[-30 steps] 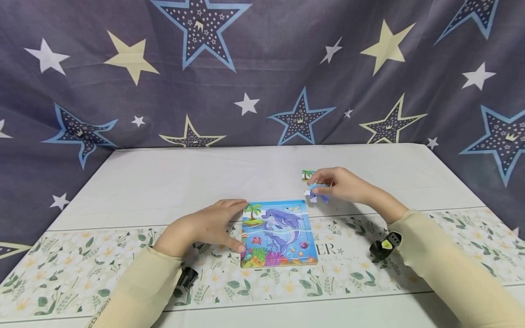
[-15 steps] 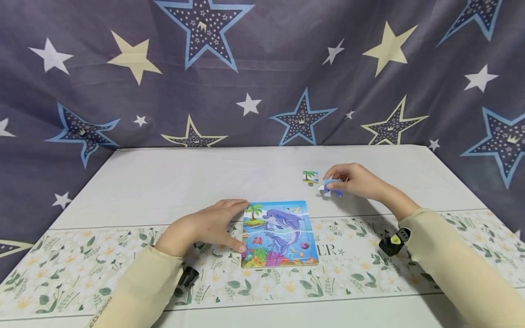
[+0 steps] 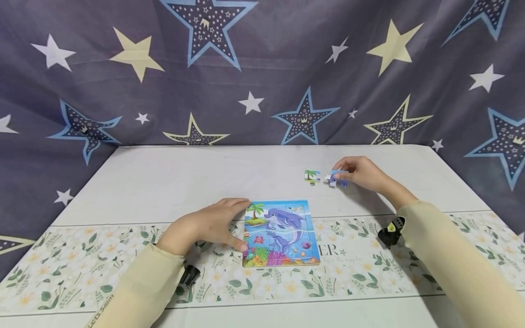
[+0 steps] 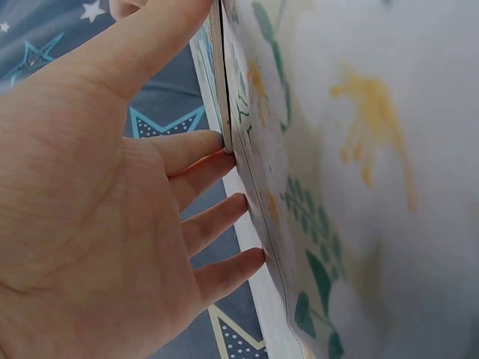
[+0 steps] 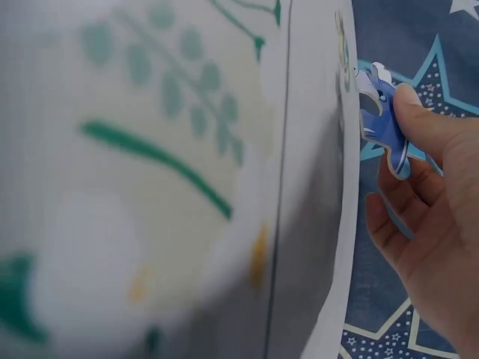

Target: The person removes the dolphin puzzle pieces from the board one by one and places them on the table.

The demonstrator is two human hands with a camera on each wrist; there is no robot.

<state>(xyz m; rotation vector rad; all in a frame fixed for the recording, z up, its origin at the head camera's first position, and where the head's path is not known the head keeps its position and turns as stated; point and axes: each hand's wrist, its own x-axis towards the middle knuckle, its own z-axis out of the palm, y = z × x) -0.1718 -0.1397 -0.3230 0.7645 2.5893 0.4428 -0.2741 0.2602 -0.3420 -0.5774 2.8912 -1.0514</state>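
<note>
A square dolphin jigsaw puzzle (image 3: 282,233) lies in its board on the table, with a palm tree, a crab and coral in its picture. Along its left edge rests my left hand (image 3: 211,226); the thumb touches near the lower corner and fingers near the upper one. The left wrist view shows those fingers (image 4: 217,224) fairly straight, tips on the tabletop and board edge. My right hand (image 3: 365,173) pinches a blue and purple puzzle piece (image 5: 386,123) between thumb and fingers, above the table's far right. Beside it a palm-tree puzzle piece (image 3: 312,176) lies flat.
A floral runner (image 3: 135,269) with printed lettering crosses the white table (image 3: 205,177) under the puzzle. Behind the table hangs a dark star-patterned cloth (image 3: 262,59). Each wrist wears a small black camera, such as the right wrist's camera (image 3: 391,232).
My right hand has carried the pinched piece away from the puzzle, to the right and farther back, uncovering the palm-tree piece. My left hand stays at the puzzle's edge.
</note>
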